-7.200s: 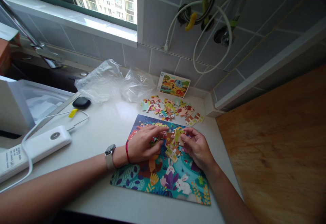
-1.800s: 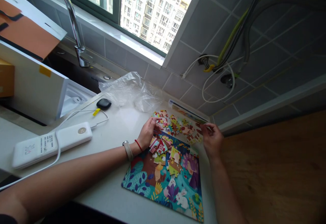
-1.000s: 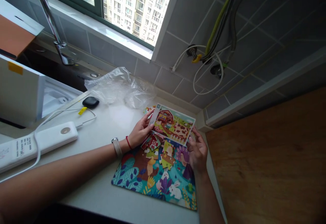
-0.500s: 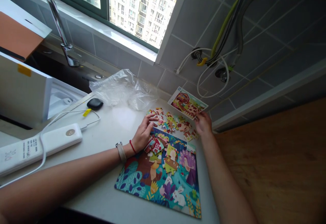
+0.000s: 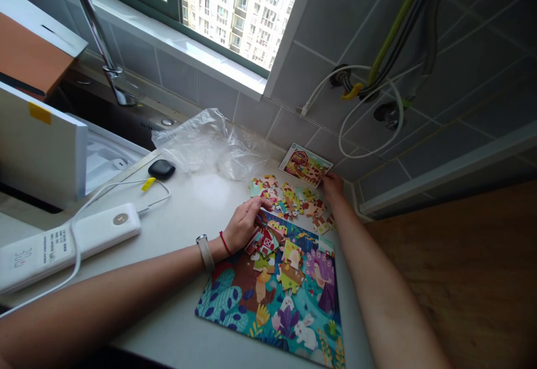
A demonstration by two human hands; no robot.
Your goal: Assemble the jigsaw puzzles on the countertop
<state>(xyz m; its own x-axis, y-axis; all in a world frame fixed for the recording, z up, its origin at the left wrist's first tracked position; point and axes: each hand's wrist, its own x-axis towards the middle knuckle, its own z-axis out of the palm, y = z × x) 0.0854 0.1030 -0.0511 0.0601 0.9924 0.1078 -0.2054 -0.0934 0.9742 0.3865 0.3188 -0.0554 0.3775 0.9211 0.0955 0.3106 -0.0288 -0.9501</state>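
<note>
- Card (image 5: 305, 165) has been put back near the wall (image 5: 292, 131) — pinched by the right hand (image 5: 333, 186).
- Loose pieces (image 5: 291, 202), left of that grip, are uncovered now, so can likely be reached.
- Left hand (image 5: 244, 226) is curled over the board (image 5: 218, 302) — its hold cannot be told.

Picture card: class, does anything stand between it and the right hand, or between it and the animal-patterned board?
Nothing visible separates the right hand from the picture card; the hand touches the card's right end. Between the card and the animal-patterned board lies a spread of loose puzzle pieces along the board's far edge.
</note>
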